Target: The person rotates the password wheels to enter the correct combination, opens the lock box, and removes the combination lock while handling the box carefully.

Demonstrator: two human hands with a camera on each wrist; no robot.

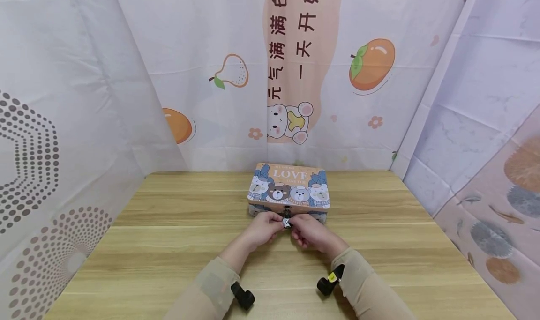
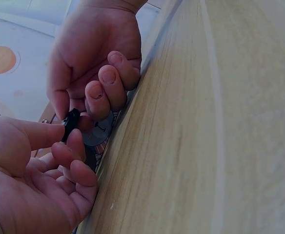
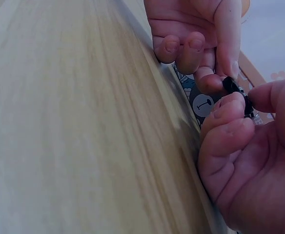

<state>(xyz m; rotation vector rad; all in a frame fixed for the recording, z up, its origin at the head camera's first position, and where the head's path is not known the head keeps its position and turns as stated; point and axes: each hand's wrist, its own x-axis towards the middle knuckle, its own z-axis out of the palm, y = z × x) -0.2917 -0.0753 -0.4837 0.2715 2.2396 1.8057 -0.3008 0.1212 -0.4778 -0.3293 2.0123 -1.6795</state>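
Observation:
A tin box (image 1: 295, 201) with cartoon bears and the word LOVE on its lid stands closed toward the back of the table. At the middle of its front is a metal latch (image 1: 287, 211), with a small black padlock (image 1: 287, 223) just below it. My left hand (image 1: 264, 227) pinches the padlock from the left between thumb and fingers. From the other side my right hand (image 1: 312, 233) pinches it too, its remaining fingers curled. In both wrist views the fingertips meet around the black lock body (image 2: 71, 124), hiding much of it.
The wooden table (image 1: 177, 245) runs along both sides of the box and under the forearms. A printed curtain (image 1: 202, 123) hangs directly behind the table, with more cloth at left and right. Black cameras (image 1: 243, 296) are strapped to the wrists.

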